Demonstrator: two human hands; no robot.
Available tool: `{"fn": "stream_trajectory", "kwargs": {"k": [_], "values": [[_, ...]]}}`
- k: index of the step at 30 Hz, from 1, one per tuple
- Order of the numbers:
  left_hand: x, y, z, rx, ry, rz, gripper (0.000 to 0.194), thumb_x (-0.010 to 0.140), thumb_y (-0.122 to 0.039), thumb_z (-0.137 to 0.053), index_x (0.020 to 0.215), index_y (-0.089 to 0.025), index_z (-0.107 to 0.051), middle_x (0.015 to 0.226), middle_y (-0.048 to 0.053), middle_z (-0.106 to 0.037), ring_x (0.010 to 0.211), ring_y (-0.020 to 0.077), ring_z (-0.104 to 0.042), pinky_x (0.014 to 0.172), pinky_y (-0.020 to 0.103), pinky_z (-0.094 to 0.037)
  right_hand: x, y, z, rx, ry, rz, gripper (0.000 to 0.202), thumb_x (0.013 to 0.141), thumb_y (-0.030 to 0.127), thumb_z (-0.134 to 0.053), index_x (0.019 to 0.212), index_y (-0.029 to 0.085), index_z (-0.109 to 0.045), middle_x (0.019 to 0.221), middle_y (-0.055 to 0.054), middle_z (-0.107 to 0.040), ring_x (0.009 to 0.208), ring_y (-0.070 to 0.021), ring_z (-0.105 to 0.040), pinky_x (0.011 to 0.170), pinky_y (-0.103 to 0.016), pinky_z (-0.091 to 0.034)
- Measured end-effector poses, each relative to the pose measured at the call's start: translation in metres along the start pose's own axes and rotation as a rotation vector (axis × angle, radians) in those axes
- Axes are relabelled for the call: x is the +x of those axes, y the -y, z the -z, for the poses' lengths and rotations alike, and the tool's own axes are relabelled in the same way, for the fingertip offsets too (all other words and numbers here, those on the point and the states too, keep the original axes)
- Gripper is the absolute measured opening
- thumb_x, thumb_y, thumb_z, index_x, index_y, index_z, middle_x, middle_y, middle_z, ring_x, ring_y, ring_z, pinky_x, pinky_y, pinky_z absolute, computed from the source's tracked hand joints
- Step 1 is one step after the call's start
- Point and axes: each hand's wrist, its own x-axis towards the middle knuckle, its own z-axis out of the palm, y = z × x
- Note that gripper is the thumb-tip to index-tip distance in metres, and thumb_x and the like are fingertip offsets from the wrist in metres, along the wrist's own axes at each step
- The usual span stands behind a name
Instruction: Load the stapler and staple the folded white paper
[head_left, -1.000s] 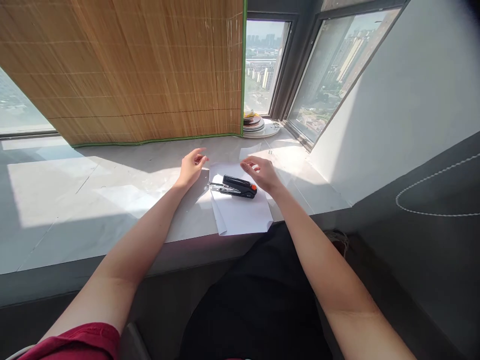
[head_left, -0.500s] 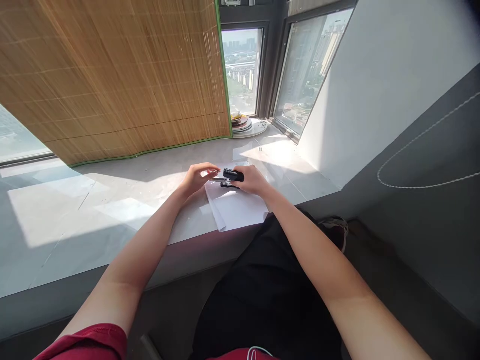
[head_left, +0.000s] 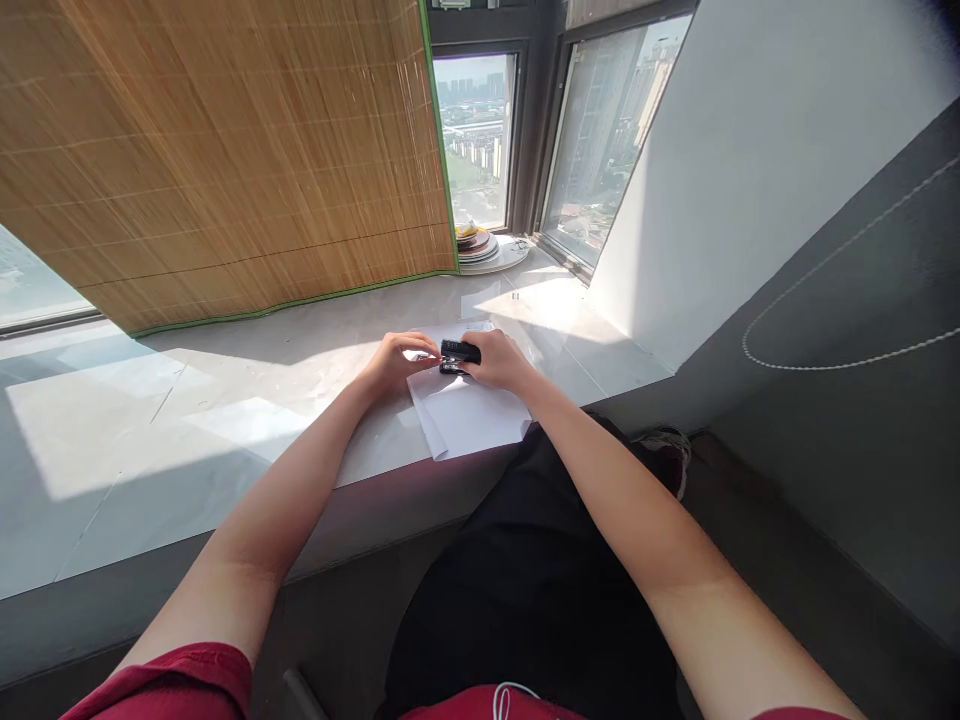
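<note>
A black stapler [head_left: 459, 352] is gripped by my right hand [head_left: 501, 360], its thumb and fingers wrapped around the right end. Its dark upper arm stands a little apart from its base, with shiny metal showing between them. My left hand [head_left: 397, 362] is at the stapler's left end, thumb and fingertips brought together against the metal part there. The fingertips hide most of that part. Beneath both hands lie white paper sheets [head_left: 480, 415], slightly curled at the lower left corner, near the ledge's front edge.
The pale tiled window ledge [head_left: 247, 400] carries a stack of plates [head_left: 491, 255] in the far corner. Two tiny staple-like bits [head_left: 515, 296] lie beyond the paper. A bamboo blind [head_left: 225, 150] hangs at the left; a beaded cord [head_left: 840, 365] loops at the right.
The metal rail that stuck out of the stapler's left end now shows much less. My left fingertips have moved right, up against the stapler. The view has shifted slightly.
</note>
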Motion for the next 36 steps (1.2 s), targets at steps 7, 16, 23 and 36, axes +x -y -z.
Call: {"fn": "stream_trajectory", "kwargs": {"k": [7, 16, 23, 36], "values": [[0.002, -0.003, 0.001, -0.010, 0.056, 0.006, 0.023, 0.095, -0.048, -0.085, 0.089, -0.026, -0.081, 0.095, 0.010, -0.082, 0.081, 0.0209, -0.076, 0.073, 0.037, -0.064, 0.000, -0.003, 0.000, 0.008, 0.018, -0.013, 0.010, 0.090, 0.029, -0.078, 0.094, 0.022, -0.073, 0.086, -0.004, -0.074, 0.082, -0.0214, -0.064, 0.070, -0.030, -0.037], [0.002, -0.008, 0.003, 0.012, 0.045, -0.012, 0.028, 0.097, -0.050, -0.082, 0.088, -0.024, -0.084, 0.093, 0.012, -0.083, 0.081, 0.0212, -0.076, 0.074, 0.035, -0.064, 0.002, -0.008, 0.002, 0.045, 0.000, -0.021, 0.012, 0.087, 0.031, -0.079, 0.091, 0.022, -0.072, 0.083, -0.003, -0.072, 0.081, -0.0206, -0.063, 0.073, -0.032, -0.040], [-0.001, -0.001, 0.011, -0.042, 0.011, 0.040, 0.027, 0.097, -0.051, -0.082, 0.101, -0.025, -0.087, 0.101, 0.013, -0.084, 0.091, 0.0247, -0.080, 0.085, 0.042, -0.068, 0.002, -0.036, 0.019, 0.212, -0.043, 0.033, 0.019, 0.079, 0.025, -0.079, 0.097, 0.020, -0.078, 0.089, -0.002, -0.076, 0.085, -0.0202, -0.067, 0.082, -0.032, -0.047], [0.005, -0.008, 0.004, 0.043, -0.067, 0.091, 0.035, 0.084, -0.043, -0.092, 0.105, -0.024, -0.073, 0.095, 0.004, -0.076, 0.085, 0.0202, -0.072, 0.088, 0.039, -0.059, 0.005, -0.002, 0.004, 0.217, 0.000, 0.214, 0.020, 0.083, 0.029, -0.083, 0.101, 0.021, -0.079, 0.092, -0.003, -0.076, 0.085, -0.0196, -0.066, 0.082, -0.030, -0.044]]}}
